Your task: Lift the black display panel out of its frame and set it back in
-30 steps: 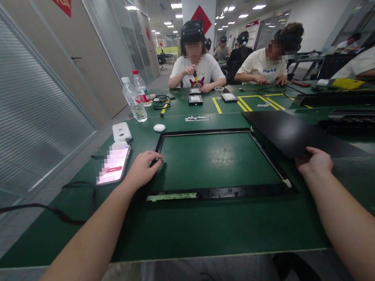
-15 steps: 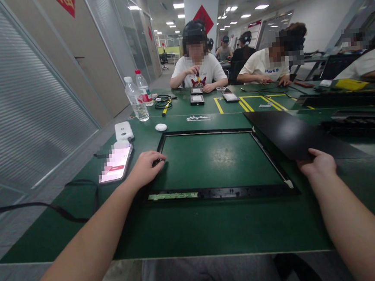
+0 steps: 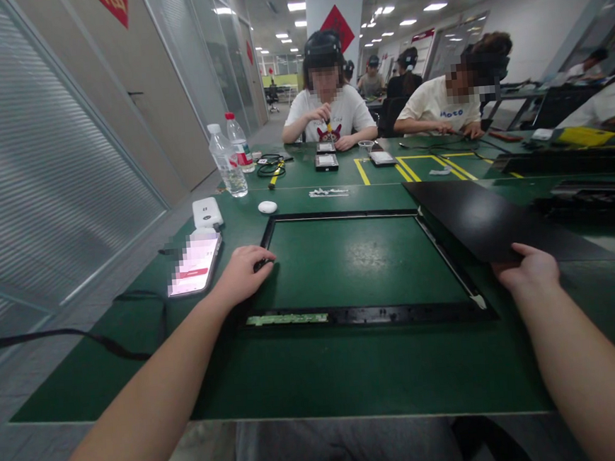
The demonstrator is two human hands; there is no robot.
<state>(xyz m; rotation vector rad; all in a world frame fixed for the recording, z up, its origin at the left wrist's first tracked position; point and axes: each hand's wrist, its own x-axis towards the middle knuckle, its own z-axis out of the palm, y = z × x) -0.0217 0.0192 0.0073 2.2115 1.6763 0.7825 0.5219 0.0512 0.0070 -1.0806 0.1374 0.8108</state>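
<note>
A black rectangular bezel frame [image 3: 399, 313] lies flat on the green table, its inside showing bare tabletop. Along the left part of its near side runs a strip of green circuit board [image 3: 287, 319]. My left hand [image 3: 247, 271] is closed around the frame's left side. To the right, a thin black flat panel [image 3: 481, 210] is tilted, its far left corner close to the frame's far right corner. My right hand [image 3: 531, 268] grips the panel's near edge, thumb on top and the other fingers hidden beneath.
Left of the frame are a phone [image 3: 196, 264], a white power bank [image 3: 207, 213] and a white earbud case [image 3: 267, 207]. Two bottles [image 3: 227, 162] stand beyond them. Dark long parts [image 3: 592, 197] lie at the right. Across the table a person [image 3: 329, 115] works on small drives [image 3: 327, 161].
The whole view has shifted slightly to the right. Both hands keep the same hold, and the frame and the panel show no clear movement on the table.
</note>
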